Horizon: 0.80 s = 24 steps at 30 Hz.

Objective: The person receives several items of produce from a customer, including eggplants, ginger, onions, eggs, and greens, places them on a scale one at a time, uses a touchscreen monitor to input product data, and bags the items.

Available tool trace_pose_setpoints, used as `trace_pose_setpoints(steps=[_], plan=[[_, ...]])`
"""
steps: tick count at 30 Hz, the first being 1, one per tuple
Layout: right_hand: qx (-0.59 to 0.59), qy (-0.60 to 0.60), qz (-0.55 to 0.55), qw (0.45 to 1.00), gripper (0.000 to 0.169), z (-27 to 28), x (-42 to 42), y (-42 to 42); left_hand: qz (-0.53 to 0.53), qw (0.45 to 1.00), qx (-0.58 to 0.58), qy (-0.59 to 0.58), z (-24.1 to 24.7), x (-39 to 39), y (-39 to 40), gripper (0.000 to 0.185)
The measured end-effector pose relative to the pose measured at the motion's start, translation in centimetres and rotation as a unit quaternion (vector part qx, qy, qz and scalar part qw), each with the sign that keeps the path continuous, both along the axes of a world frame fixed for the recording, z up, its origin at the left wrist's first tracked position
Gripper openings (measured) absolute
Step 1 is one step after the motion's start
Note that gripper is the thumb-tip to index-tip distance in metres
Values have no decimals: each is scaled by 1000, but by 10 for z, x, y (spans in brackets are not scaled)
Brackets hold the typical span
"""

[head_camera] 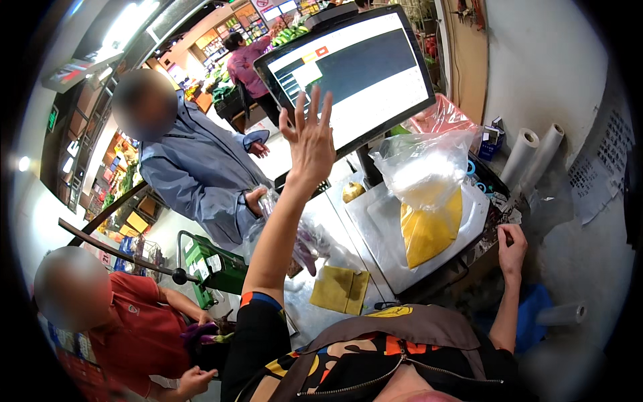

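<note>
My left hand (pixel 312 145) is raised with fingers spread in front of the lower left part of a lit monitor (pixel 371 75); whether it touches the screen is not plain. My right hand (pixel 512 248) is at the right, thumb and fingers curled close together, just below a small white paper slip (pixel 514 216). Whether it pinches anything cannot be told. Between my hands, a clear plastic bag (pixel 427 156) with a flat yellow thing (pixel 433 231) in its lower part lies on a metal scale plate (pixel 369 221). A folded yellow-green cloth (pixel 340 290) lies on the metal counter (pixel 306 311).
Across the counter, a person in a grey-blue jacket (pixel 201 161) holds a clear bag of long purple vegetables (pixel 307 246). Another in a red shirt (pixel 145 326) holds purple eggplants (pixel 201 334). A roundish yellowish thing (pixel 353 191) sits beside the scale. Plastic film rolls (pixel 520 156) stand right.
</note>
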State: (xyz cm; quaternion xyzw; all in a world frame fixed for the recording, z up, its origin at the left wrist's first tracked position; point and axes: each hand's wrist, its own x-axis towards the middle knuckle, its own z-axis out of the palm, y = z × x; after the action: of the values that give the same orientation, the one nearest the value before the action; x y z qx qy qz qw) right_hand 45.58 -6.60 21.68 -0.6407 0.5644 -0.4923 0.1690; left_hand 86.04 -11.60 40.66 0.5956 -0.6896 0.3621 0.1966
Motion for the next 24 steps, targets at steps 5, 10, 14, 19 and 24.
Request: trace_pose_setpoints(steps=[5, 10, 14, 19, 24], plan=[[47, -14, -14, 999, 7, -29, -25, 2, 78, 997, 0, -7, 23, -8, -31, 62], [80, 13, -35, 996, 13, -87, -51, -31, -4, 973, 220, 67, -24, -21, -1, 47], [188, 178, -21, 966, 82, -125, -64, -70, -104, 832, 540, 73, -89, -40, 18, 73], [208, 110, -2, 972, 103, -135, -46, -105, -281, 801, 418, 324, -156, -97, 20, 89], [142, 65, -46, 987, 103, -137, -33, -108, -211, 769, 320, 512, -183, -147, -2, 80]])
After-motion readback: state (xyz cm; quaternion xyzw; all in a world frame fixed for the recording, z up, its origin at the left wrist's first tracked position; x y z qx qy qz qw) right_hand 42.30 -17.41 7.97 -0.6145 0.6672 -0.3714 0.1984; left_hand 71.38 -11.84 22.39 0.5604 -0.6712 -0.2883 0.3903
